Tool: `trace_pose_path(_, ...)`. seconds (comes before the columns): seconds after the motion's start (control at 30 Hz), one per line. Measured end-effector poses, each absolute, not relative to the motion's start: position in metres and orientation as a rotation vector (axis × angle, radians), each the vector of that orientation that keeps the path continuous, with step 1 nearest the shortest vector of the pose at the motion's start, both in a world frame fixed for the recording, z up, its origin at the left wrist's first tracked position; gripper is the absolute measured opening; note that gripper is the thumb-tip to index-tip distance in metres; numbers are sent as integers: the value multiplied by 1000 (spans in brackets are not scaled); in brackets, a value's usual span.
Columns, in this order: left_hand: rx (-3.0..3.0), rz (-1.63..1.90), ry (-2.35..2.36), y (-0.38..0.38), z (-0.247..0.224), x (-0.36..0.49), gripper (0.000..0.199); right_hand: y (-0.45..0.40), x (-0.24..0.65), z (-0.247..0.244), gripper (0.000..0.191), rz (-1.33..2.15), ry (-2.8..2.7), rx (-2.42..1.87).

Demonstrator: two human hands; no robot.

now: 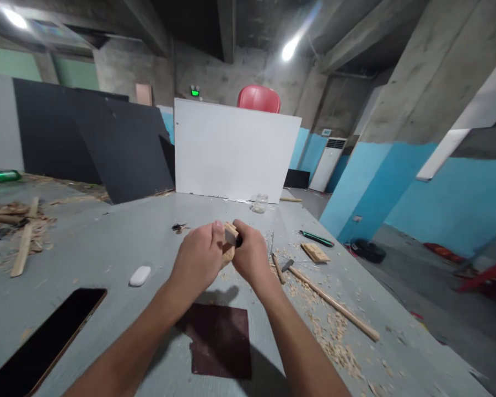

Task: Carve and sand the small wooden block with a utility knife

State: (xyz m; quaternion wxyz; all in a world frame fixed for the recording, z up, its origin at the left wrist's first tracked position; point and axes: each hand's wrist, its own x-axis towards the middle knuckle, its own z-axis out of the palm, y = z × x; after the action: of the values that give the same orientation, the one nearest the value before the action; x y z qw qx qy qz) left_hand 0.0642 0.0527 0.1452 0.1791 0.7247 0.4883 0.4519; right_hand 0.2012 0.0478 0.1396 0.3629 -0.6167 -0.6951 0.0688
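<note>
Concrete walls [243, 77], painted blue lower down, and 2 lit lamps frame the grey table [144, 237] in front of me. My 2 hands meet above its middle. The small wooden piece [228, 255] is between them, raised off the tabletop: the fingers of my left hand [198, 253] are clamped on it, while those of my right hand [251, 252] curl around a small dark thing [239, 240] at its other side, too hidden to make out. The piece is pale tan with a lighter flat face, and my grip covers much of it.

Nearer me, a dark red-brown sheet [223, 342] lies flat. On my right, a hammer [334, 303] and a shorter wooden-handled tool [278, 269] lie among shavings [341, 353], with a flat wooden block [315, 253] beyond. My left side holds a phone [45, 342] and a small white case [140, 275]. Across the table, a white board [235, 149] stands upright behind a clear jar [260, 203]; a red chair back [259, 99] shows above it.
</note>
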Motion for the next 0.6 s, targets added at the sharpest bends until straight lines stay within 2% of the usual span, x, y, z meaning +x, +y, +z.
trace_pose_path(0.13, 1999, 1283, 1320, 64, 133, 75, 48, 54, 209, 138, 15, 113, -1765, -1614)
trace_pose_path(0.2, 1975, 1305, 1307, 67, 132, 74, 48, 55, 209, 135, 12, 175, -1796, -1571)
trace_pose_path(0.47, 1892, 1384, 1282, 60, 149, 47, 53, 42, 199, 136, 20, 516, -2100, -1197)
trace_pose_path(0.6, 1935, 1368, 1245, 54, 150, 51, 54, 37, 204, 138, 18, 512, -2100, -1292)
